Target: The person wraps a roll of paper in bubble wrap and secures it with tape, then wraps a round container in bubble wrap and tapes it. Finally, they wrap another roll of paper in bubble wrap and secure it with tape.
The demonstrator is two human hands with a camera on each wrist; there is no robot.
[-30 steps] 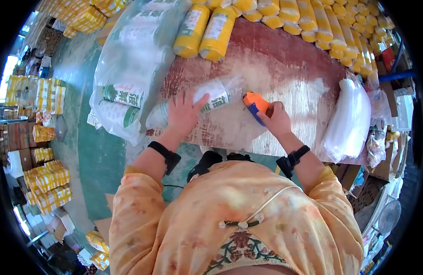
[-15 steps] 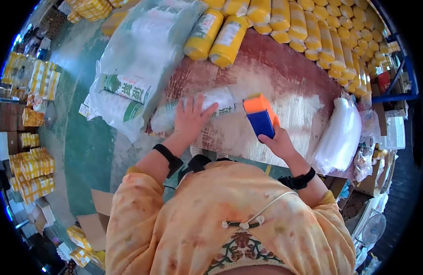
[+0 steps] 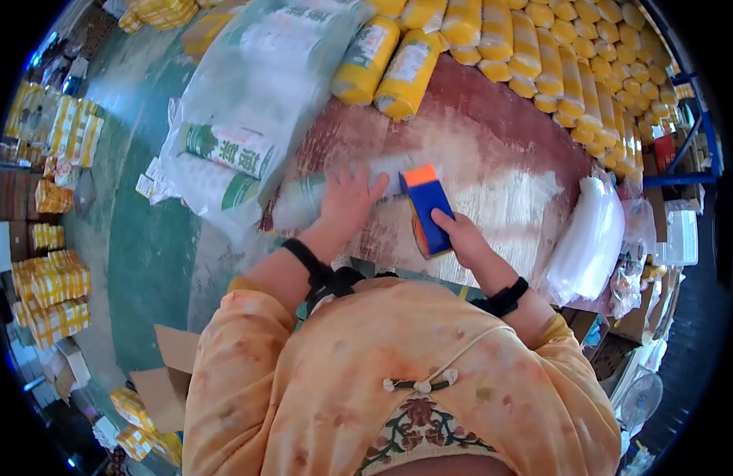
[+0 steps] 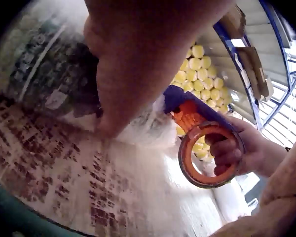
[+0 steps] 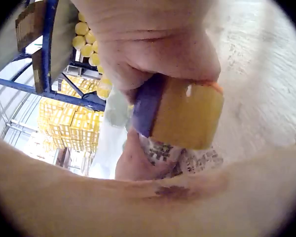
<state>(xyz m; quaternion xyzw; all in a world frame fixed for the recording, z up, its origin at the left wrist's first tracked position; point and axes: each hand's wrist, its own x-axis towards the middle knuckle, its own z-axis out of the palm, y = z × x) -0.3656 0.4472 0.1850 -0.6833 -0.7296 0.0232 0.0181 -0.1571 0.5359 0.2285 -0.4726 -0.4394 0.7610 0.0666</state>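
On the worn red table [image 3: 477,119] lies a clear-wrapped roll [image 3: 299,201] with green and white print. My left hand [image 3: 346,205] rests on it with fingers spread. My right hand [image 3: 465,240] grips a blue and orange tape dispenser [image 3: 431,213] at the roll's right end. In the left wrist view, fingers of the right hand [image 4: 232,153] curl through the ring of the dispenser [image 4: 186,163]. The right wrist view shows the dispenser's yellowish tape [image 5: 187,113] under the right hand [image 5: 158,54]; whether its front touches the wrap I cannot tell.
A large plastic bag [image 3: 263,71] of printed rolls lies at the table's left. Two yellow rolls [image 3: 406,75] and a stack of more [image 3: 573,79] line the far edge. White plastic sleeves [image 3: 587,242] lie at the right edge, near a blue rack [image 3: 688,178].
The right hand has turned the dispenser more upright and brought it left, against or near the roll's end. My left hand has stayed on the roll, fingers spread. The head view has shifted slightly.
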